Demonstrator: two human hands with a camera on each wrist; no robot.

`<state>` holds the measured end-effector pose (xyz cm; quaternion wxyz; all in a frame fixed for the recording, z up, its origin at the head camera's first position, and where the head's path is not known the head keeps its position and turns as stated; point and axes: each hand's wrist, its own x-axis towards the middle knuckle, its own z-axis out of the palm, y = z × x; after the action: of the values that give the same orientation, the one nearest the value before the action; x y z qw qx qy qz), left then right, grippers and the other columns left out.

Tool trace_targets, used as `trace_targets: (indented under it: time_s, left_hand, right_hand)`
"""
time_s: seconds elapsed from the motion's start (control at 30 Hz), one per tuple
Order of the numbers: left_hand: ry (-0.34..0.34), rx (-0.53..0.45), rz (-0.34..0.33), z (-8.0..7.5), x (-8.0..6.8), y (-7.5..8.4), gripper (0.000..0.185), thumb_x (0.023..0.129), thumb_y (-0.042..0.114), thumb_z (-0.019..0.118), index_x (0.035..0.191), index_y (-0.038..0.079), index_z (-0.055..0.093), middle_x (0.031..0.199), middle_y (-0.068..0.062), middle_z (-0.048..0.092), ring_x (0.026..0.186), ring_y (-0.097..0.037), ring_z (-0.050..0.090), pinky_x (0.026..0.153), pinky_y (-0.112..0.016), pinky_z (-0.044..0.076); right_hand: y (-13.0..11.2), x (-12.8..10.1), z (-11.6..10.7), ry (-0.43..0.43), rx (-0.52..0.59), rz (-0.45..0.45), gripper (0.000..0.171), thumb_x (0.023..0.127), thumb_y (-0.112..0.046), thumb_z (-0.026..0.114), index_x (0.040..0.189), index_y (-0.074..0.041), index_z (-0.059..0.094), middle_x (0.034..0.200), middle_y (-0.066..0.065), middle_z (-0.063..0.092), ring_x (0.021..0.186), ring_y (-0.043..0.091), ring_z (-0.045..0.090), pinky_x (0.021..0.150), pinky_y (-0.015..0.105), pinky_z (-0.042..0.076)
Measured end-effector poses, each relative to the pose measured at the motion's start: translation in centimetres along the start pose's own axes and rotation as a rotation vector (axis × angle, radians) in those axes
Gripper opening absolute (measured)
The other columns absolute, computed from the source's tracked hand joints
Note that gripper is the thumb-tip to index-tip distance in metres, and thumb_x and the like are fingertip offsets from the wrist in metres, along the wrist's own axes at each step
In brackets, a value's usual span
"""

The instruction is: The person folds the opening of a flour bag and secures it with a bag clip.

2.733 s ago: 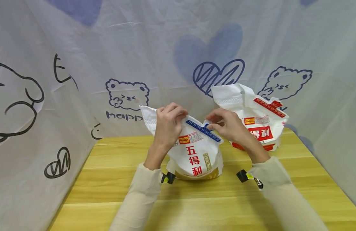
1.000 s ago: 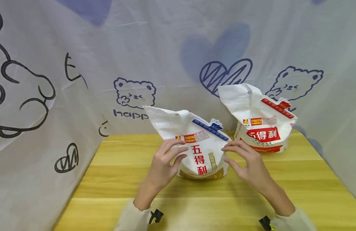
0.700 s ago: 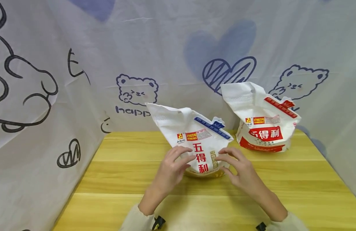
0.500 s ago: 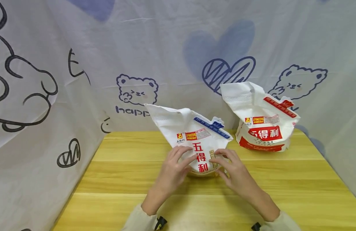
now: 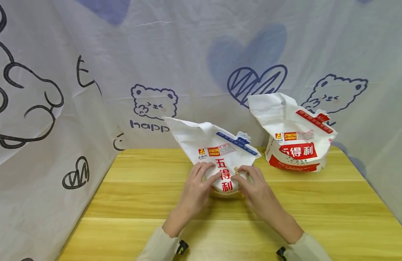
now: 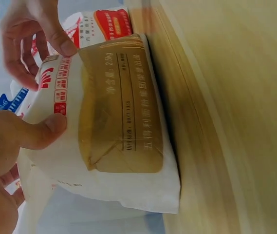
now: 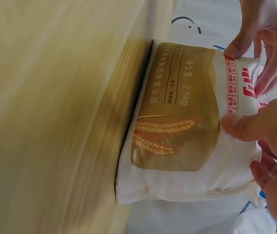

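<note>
A white flour bag (image 5: 209, 145) with red characters stands at the table's middle, its top slanting up to the left. A blue sealing clip (image 5: 238, 142) spans the upper right edge. My left hand (image 5: 195, 188) holds the lower front of this bag from the left, fingers bent and its thumb (image 6: 50, 126) pressing on the front. From the right, my right hand (image 5: 261, 194) grips the same front face, its thumb (image 7: 240, 127) and fingertips on the fabric. The brown lower panel (image 7: 182, 107) shows wheat ears and 2.5kg. My hands hide part of the bag's sides.
Behind and to the right stands a second white flour bag (image 5: 295, 143) with a red sealing clip (image 5: 315, 121). Both bags are on a yellow wood-grain table (image 5: 149, 203). A white cloth (image 5: 188, 43) with drawn bears and hearts hangs behind and at the sides.
My left hand let go of the bag's top and my right hand let go of the blue clip. Both moved down to the lower front, then closer together. The bags stayed in place.
</note>
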<state>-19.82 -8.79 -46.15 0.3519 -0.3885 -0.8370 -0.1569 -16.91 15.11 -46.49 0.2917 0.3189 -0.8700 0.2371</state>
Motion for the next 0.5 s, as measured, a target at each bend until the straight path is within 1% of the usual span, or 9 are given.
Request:
trace_targets:
  time_s: [0.2,0.33,0.5]
  left_hand:
    - [0.005,-0.030,-0.002,0.9,0.4,-0.8,0.048,0.077,0.002,0.084,0.123,0.013,0.074,0.136,-0.014,0.057,0.127,-0.032,0.051,0.118,-0.046,0.035]
    - [0.028,-0.044,-0.001,1.6,0.9,-1.6,0.048,0.076,0.001,0.084,0.122,0.011,0.074,0.135,-0.016,0.058,0.127,-0.033,0.052,0.117,-0.047,0.036]
    - [0.027,-0.054,-0.006,2.3,1.5,-2.6,0.048,0.076,0.002,0.087,0.121,0.012,0.074,0.134,-0.017,0.058,0.128,-0.034,0.052,0.117,-0.045,0.036]
  right_hand:
    - [1.2,0.7,0.3,-0.003,-0.002,-0.014,0.049,0.081,0.013,0.075,0.123,-0.011,0.068,0.132,0.017,0.053,0.121,0.035,0.049,0.101,0.048,0.049]
    - [2.0,1.4,0.8,0.009,0.007,-0.002,0.048,0.082,0.014,0.074,0.123,-0.011,0.068,0.132,0.017,0.054,0.121,0.035,0.049,0.102,0.048,0.048]
    - [2.8,2.2,1.6,0.027,0.018,0.019,0.049,0.080,0.017,0.074,0.121,-0.010,0.068,0.131,0.017,0.054,0.124,0.036,0.048,0.106,0.050,0.046]
